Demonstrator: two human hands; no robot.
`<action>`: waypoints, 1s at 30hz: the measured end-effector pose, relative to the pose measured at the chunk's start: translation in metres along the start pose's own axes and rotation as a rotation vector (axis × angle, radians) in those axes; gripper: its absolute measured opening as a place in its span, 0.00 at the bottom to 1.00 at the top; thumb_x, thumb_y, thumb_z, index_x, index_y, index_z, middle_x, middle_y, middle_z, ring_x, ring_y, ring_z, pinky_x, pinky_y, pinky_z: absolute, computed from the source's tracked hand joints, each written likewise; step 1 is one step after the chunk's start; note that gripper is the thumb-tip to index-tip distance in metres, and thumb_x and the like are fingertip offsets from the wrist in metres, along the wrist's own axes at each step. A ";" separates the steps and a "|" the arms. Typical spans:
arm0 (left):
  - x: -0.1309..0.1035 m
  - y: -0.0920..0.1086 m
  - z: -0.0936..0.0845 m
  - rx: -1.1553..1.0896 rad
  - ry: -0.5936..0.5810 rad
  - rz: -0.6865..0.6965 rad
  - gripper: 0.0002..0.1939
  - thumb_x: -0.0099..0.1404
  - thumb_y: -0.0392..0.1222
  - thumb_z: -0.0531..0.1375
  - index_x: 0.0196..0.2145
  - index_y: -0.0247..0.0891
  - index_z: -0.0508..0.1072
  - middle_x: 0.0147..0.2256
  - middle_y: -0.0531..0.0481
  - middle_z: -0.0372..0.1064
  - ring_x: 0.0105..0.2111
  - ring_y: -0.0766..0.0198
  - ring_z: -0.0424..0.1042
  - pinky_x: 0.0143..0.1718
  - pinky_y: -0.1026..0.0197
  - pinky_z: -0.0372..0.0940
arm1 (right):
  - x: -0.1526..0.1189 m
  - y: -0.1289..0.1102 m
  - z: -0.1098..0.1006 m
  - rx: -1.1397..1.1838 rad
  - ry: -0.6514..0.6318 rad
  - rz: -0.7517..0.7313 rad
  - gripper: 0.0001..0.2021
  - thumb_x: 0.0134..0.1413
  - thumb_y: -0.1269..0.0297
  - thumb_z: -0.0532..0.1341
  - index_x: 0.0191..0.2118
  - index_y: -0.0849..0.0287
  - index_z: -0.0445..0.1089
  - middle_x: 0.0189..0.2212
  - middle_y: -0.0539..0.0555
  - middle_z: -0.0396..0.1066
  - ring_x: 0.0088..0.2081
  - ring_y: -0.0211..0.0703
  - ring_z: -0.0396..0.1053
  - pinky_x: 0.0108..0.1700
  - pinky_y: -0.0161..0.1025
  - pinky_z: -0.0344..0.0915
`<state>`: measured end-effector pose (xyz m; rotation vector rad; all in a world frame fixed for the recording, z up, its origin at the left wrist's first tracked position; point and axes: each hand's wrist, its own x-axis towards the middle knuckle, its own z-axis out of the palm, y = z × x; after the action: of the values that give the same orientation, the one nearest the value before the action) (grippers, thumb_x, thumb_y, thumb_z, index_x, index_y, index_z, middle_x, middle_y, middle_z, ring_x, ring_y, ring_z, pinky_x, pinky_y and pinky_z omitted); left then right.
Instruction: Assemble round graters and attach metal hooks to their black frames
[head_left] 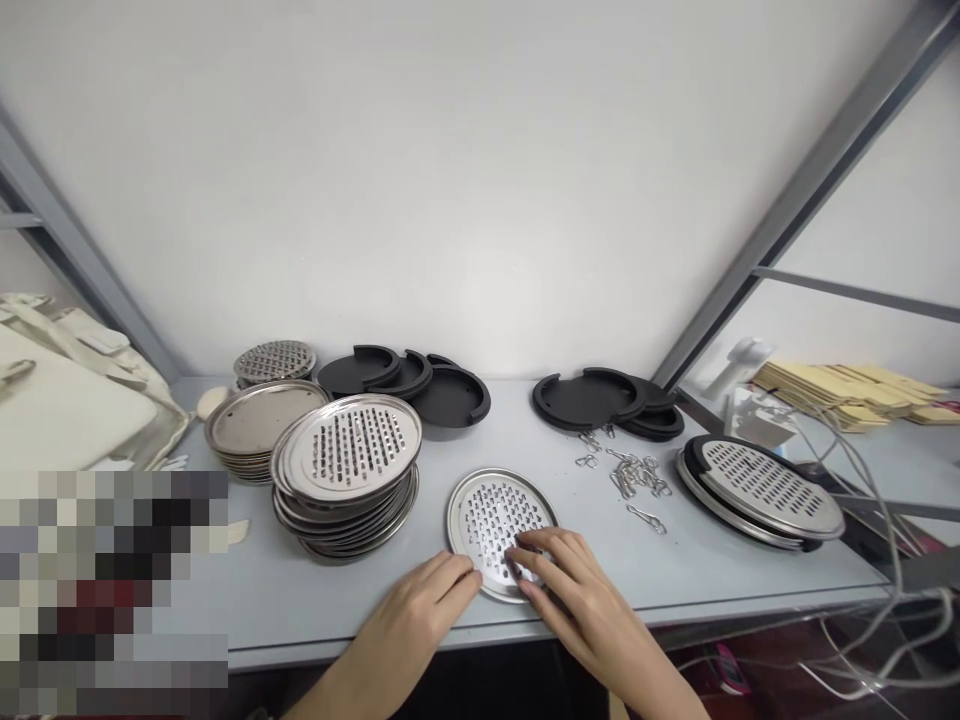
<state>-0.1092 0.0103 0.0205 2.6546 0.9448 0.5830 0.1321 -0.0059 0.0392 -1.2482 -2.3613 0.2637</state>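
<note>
A round metal grater disc [487,515] lies flat on the grey table near its front edge. My left hand [427,605] rests at the disc's lower left rim, its fingers pressed together; whether they grip the rim is hard to tell. My right hand [566,590] touches the disc's right side, fingers apart on the perforated surface. To the left stands a tall stack of metal discs [367,450], a grater disc on top. Metal clips [637,475] lie loose to the right. Farther right, a grater disc with a black part [765,490] rests tilted on another disc.
Black round holders [450,397] lie at the back left, more black holders [589,400] at the back right. Plain metal discs [262,420] are stacked at left, beside a cream bag [67,390]. Yellow flat pieces [847,390] and cables [877,500] are at far right.
</note>
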 end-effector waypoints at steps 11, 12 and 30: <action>0.001 0.001 -0.001 -0.019 0.001 -0.021 0.23 0.64 0.21 0.50 0.52 0.41 0.63 0.47 0.48 0.65 0.46 0.61 0.67 0.51 0.57 0.66 | 0.003 -0.004 -0.003 0.044 0.025 0.011 0.10 0.64 0.70 0.51 0.49 0.56 0.64 0.43 0.58 0.65 0.47 0.48 0.64 0.46 0.45 0.66; 0.001 0.001 -0.001 -0.019 -0.003 -0.019 0.23 0.64 0.21 0.50 0.52 0.41 0.62 0.48 0.48 0.65 0.47 0.61 0.67 0.51 0.56 0.66 | 0.004 -0.004 -0.002 0.050 0.033 0.010 0.11 0.64 0.71 0.51 0.49 0.56 0.64 0.42 0.58 0.65 0.46 0.48 0.63 0.46 0.45 0.66; 0.001 0.003 -0.003 0.003 0.006 -0.006 0.22 0.64 0.22 0.50 0.52 0.40 0.63 0.47 0.47 0.66 0.47 0.61 0.68 0.51 0.57 0.67 | 0.015 -0.002 0.000 0.043 0.073 0.020 0.10 0.64 0.72 0.50 0.44 0.56 0.65 0.36 0.56 0.65 0.43 0.47 0.62 0.46 0.47 0.65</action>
<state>-0.1083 0.0094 0.0243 2.6534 0.9553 0.5894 0.1228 0.0055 0.0443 -1.2406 -2.2709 0.2698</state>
